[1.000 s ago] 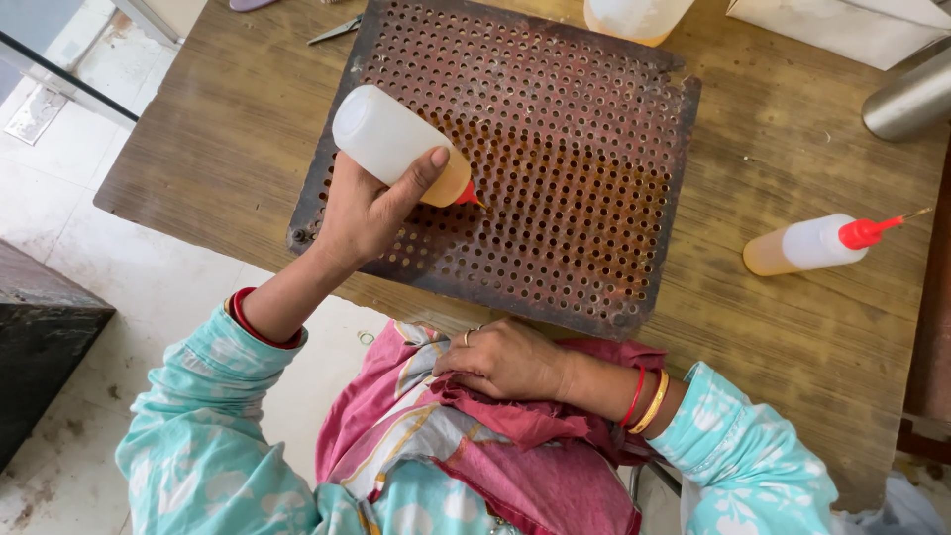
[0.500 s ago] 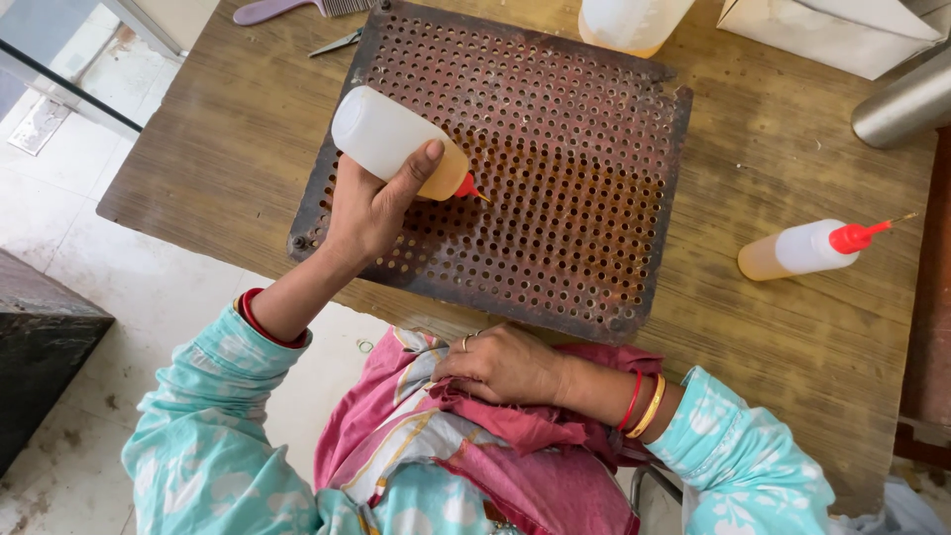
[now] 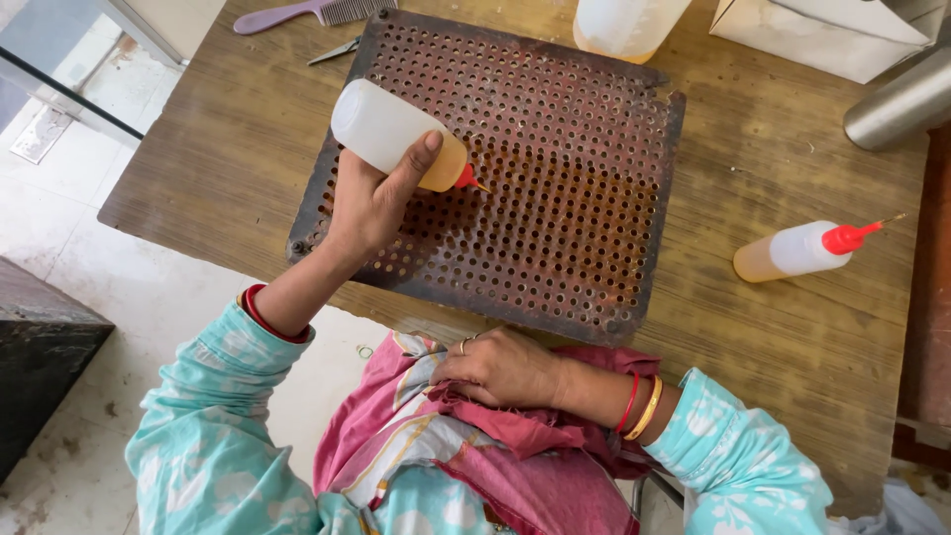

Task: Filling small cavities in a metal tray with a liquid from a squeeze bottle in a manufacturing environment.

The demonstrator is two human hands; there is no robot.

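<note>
My left hand [image 3: 369,203] grips a white squeeze bottle [image 3: 386,132] with a red nozzle, tilted so its tip touches a rusty perforated metal plate [image 3: 594,139] on the wooden table [image 3: 218,129]. Amber liquid sits in the bottle's lower end. My right hand [image 3: 500,367] rests closed on a pink cloth [image 3: 515,436] in my lap, near the table's front edge.
A second squeeze bottle [image 3: 802,250] with a red nozzle lies on its side right of the plate. A large pale bottle [image 3: 624,25] stands behind the plate. A purple comb [image 3: 297,14] and scissors [image 3: 337,50] lie far left. A metal cylinder [image 3: 897,99] and white box [image 3: 822,35] are far right.
The bottle's tip has shifted slightly along the plate's holes. My right hand has stayed on the cloth.
</note>
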